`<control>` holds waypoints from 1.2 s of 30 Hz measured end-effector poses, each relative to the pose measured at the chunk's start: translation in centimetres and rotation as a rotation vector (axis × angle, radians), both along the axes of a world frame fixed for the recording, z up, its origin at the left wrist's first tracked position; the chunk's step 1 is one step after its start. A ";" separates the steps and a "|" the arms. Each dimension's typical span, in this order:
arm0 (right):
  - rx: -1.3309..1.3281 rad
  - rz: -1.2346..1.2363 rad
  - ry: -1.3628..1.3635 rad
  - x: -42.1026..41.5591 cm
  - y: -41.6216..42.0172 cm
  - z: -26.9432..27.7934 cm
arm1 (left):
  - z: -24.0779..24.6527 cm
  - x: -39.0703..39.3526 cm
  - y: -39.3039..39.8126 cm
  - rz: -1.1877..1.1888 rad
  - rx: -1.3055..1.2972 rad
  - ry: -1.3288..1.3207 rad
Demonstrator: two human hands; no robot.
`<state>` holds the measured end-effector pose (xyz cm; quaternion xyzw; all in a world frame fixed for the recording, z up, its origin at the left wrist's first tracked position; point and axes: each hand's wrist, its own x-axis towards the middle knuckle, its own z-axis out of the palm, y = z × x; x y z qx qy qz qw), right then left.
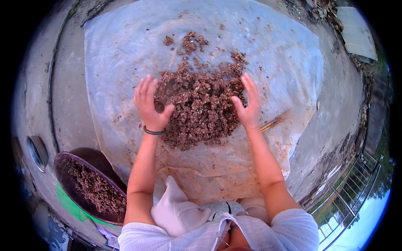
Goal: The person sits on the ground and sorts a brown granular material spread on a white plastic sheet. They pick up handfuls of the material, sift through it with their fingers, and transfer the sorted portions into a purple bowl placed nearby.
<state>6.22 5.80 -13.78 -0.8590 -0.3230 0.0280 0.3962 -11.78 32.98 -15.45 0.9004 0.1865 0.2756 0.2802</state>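
Note:
A heap of moist, reddish-brown clumped grain-like material [201, 109] lies on a translucent plastic sheet [125, 47]. My left hand [152, 105], with a dark bangle at its wrist, is at the heap's left edge, fingers apart, holding nothing. At the right edge is my right hand [249, 102], also with fingers spread and nothing in it. Smaller clumps [189, 42] lie scattered beyond the heap. Beside my right wrist, a bundle of thin straw-like sticks [276, 120] rests on the sheet.
To the lower left, a large dark basin [110, 169] holds similar material, with green sheeting [70, 204] beneath. A metal bowl [37, 153] sits farther left. A long pole or hose [51, 84] runs along the concrete. Metal railings [345, 200] stand at the lower right.

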 end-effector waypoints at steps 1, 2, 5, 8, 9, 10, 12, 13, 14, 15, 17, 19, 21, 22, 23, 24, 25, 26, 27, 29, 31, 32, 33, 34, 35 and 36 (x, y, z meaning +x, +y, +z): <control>-0.001 -0.059 0.009 0.1 -0.7 -0.9 | -1.0 -0.6 0.7 0.029 -0.021 0.043; -0.003 -0.118 0.019 0.1 -1.4 -1.8 | -2.1 -1.1 1.0 0.059 -0.043 0.085; -0.057 -0.047 -0.034 -1.9 -0.5 -2.4 | -2.0 0.0 -1.6 -0.031 -0.160 0.065; 0.008 -0.010 0.049 -3.1 1.6 -2.4 | -1.1 1.3 -3.2 -0.046 -0.243 0.054; 0.014 -0.010 0.059 -3.1 2.3 -2.2 | -0.9 1.5 -3.2 -0.059 -0.256 0.051; 0.027 0.013 0.061 -2.6 2.6 -1.9 | -0.9 1.5 -3.2 -0.058 -0.257 0.050; 0.050 0.058 0.070 -1.7 3.2 -1.5 | -0.9 1.8 -3.1 -0.049 -0.269 0.009; 0.034 0.084 0.056 -1.2 3.6 -1.4 | -0.8 1.9 -3.2 -0.046 -0.276 -0.010; 0.018 0.109 0.041 -0.8 4.1 -1.4 | -0.7 2.0 -3.5 -0.040 -0.300 -0.013; 0.000 0.137 0.028 -0.7 4.5 -1.2 | -0.6 2.1 -4.0 -0.030 -0.326 -0.015; 0.078 0.116 0.194 -1.8 5.4 -0.9 | -0.6 2.3 -5.5 0.003 -0.410 -0.042; 0.185 0.092 0.341 -3.2 6.3 -0.7 | -0.5 2.7 -7.0 0.052 -0.515 -0.099; 0.267 0.058 0.420 -4.6 7.2 -0.8 | -0.5 3.2 -7.5 0.059 -0.582 -0.140; 0.272 0.036 0.455 -5.0 7.5 -0.5 | -0.5 3.5 -7.8 0.076 -0.614 -0.152; 0.276 0.015 0.489 -5.4 7.8 -0.3 | -0.4 3.6 -8.1 0.092 -0.646 -0.165; 0.279 -0.010 0.483 -5.6 8.0 0.0 | -0.1 3.9 -8.3 0.093 -0.660 -0.193; 0.289 -0.005 0.512 -5.6 8.1 0.3 | 0.0 3.9 -8.6 0.106 -0.670 -0.205; 0.298 0.000 0.541 -5.6 8.3 0.7 | 0.0 3.8 -8.9 0.118 -0.680 -0.217; 0.308 0.006 0.564 -5.5 8.3 1.0 | 0.1 4.0 -9.1 0.129 -0.690 -0.235; 0.359 -0.002 0.591 -6.3 8.6 1.7 | 0.4 3.5 -9.6 0.146 -0.694 -0.275; 0.413 -0.029 0.627 -7.3 8.4 2.3 | 1.6 3.4 -10.2 0.170 -0.692 -0.303; 0.441 -0.049 0.646 -7.7 8.2 2.6 | 2.2 3.4 -10.8 0.183 -0.739 -0.327; 0.473 -0.067 0.668 -8.1 8.2 3.1 | 2.7 3.0 -10.9 0.173 -0.743 -0.340; 0.465 -0.056 0.650 -8.7 8.1 3.7 | 3.2 2.6 -10.9 0.162 -0.747 -0.351; 0.458 -0.045 0.633 -9.4 8.0 4.4 | 3.7 2.1 -11.0 0.150 -0.749 -0.363; 0.451 -0.037 0.604 -10.0 7.9 5.7 | 4.8 1.6 -11.5 0.170 -0.781 -0.388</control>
